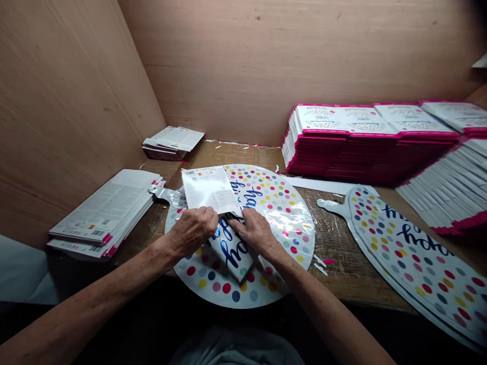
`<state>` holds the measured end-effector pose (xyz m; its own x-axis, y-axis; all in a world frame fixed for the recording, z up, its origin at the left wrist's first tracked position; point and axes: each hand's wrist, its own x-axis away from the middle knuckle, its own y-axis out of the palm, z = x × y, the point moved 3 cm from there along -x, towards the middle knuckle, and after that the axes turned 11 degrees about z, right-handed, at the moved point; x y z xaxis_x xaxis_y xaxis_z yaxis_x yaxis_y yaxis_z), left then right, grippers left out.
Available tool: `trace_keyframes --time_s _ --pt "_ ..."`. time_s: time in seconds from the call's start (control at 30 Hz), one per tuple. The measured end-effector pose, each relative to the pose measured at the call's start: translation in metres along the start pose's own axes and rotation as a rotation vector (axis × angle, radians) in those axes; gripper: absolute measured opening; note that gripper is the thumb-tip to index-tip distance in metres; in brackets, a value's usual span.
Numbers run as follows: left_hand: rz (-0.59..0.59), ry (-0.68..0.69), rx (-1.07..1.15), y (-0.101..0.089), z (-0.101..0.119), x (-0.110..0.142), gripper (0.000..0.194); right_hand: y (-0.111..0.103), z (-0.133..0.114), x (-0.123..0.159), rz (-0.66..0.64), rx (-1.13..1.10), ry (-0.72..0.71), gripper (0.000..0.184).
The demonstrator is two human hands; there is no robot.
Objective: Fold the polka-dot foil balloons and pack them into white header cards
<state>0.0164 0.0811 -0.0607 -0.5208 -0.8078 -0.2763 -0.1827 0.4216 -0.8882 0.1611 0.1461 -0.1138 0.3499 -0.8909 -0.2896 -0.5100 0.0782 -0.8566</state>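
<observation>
In the head view a white printed packet (209,190) is tilted above a flat foil balloon (289,223) with coloured dots and blue lettering. My left hand (198,228) is closed on the packet's lower edge. My right hand (255,230) is at the packet's lower right corner, its fingers wrapped around a folded foil balloon (232,253) with blue letters. The upper part of the folded balloon meets the packet's edge; how far it goes inside is hidden by my hands. The flat balloon's neck (162,192) points left.
Stacked packets (110,208) lie at the left, with a smaller pile (175,139) behind. Tall rows of pink-edged packets (342,137) stand at the back right. More dotted balloons (414,253) overhang the table's right front edge. Paper scraps (320,264) lie on the brown tabletop (331,238).
</observation>
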Motion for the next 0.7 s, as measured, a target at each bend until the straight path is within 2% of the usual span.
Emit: trace_keyframes --time_s 0.1,0.17,0.2,0.27,0.3,0.33,0.4,0.47,0.5,0.57,0.6,0.63,0.7 --pt "0.047 -0.04 0.046 -0.003 0.007 0.0 0.022 -0.001 0.005 -0.005 0.057 -0.073 0.129 0.022" --pt "0.188 -0.19 0.13 -0.006 0.011 0.004 0.016 -0.004 0.01 -0.008 0.127 -0.172 0.192 0.022" --pt "0.301 -0.32 0.181 -0.007 0.013 0.008 0.015 -0.006 0.012 -0.01 0.163 -0.236 0.206 0.025" --pt "0.543 -0.66 0.329 -0.006 0.015 0.018 0.061 -0.009 0.017 -0.015 0.207 -0.364 0.216 0.03" --pt "0.626 -0.836 0.463 -0.002 0.016 0.022 0.083 -0.011 0.019 -0.018 0.21 -0.411 0.217 0.032" --pt "0.662 -0.999 0.657 0.005 0.019 0.026 0.093 -0.013 0.02 -0.019 0.198 -0.443 0.217 0.032" --pt "0.621 -1.25 1.136 0.024 0.028 0.027 0.086 -0.019 0.02 -0.016 0.161 -0.474 0.185 0.031" --pt "0.59 -1.405 1.477 0.038 0.037 0.024 0.068 -0.028 0.016 0.0 0.182 -0.46 0.043 0.04" --pt "0.619 -1.459 1.538 0.041 0.039 0.023 0.062 -0.033 0.013 0.012 0.213 -0.435 -0.08 0.054" --pt "0.701 -1.5 1.522 0.038 0.042 0.023 0.055 -0.04 0.005 0.044 0.298 -0.339 -0.366 0.081" --pt "0.708 -1.483 1.513 0.035 0.044 0.023 0.053 -0.042 0.003 0.06 0.34 -0.277 -0.477 0.08" --pt "0.686 -1.443 1.534 0.03 0.047 0.021 0.052 -0.042 0.002 0.074 0.381 -0.225 -0.563 0.071" --pt "0.641 -1.309 1.682 0.02 0.054 0.017 0.054 -0.041 0.002 0.092 0.463 -0.183 -0.658 0.054"
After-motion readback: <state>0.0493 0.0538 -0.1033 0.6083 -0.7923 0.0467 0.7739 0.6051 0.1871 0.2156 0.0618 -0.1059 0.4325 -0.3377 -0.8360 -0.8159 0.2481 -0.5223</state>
